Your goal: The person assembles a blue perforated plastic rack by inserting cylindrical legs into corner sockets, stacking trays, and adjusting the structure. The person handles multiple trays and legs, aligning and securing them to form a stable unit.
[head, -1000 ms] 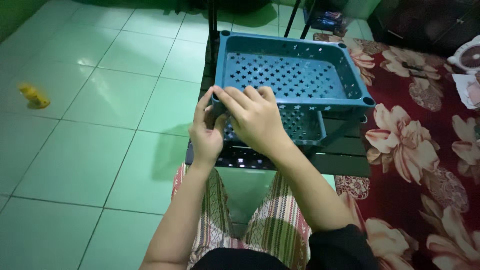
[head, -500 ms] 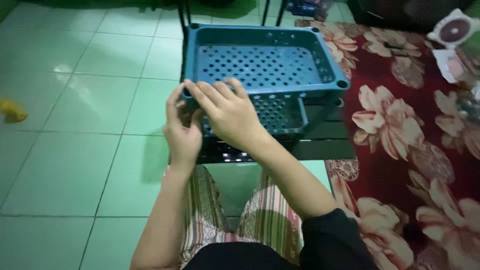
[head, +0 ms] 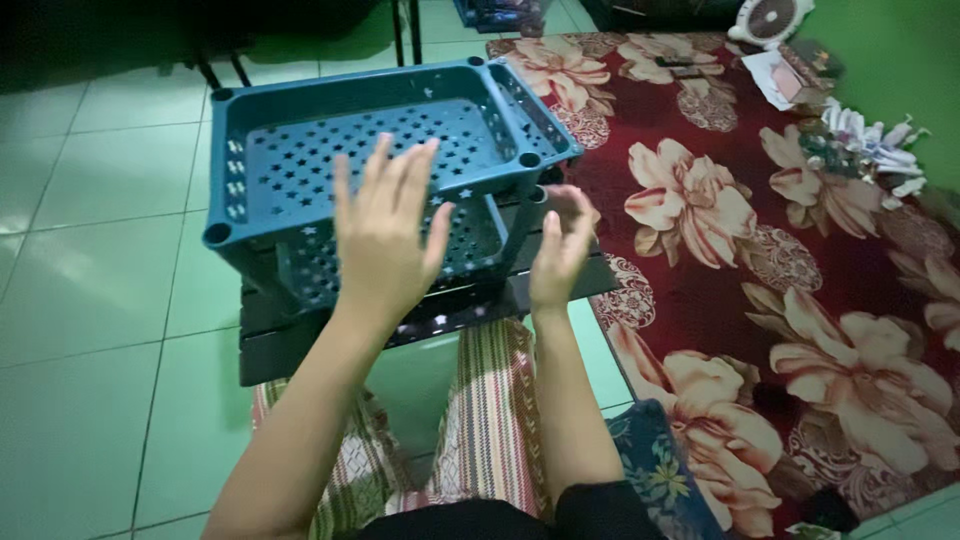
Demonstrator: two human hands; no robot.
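**Blue plastic rack, both hands free**

Your left hand is spread, fingers splayed, raised before the teal-blue perforated plastic tray rack, holding nothing. Your right hand hangs loosely open beside the rack's near right corner post. The rack stands on a green tiled floor, left of a red floral rug.

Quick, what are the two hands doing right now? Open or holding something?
Left hand: open, fingers spread, holding nothing, in front of the blue perforated plastic tray rack.
Right hand: loosely open, holding nothing, by the rack's right corner.
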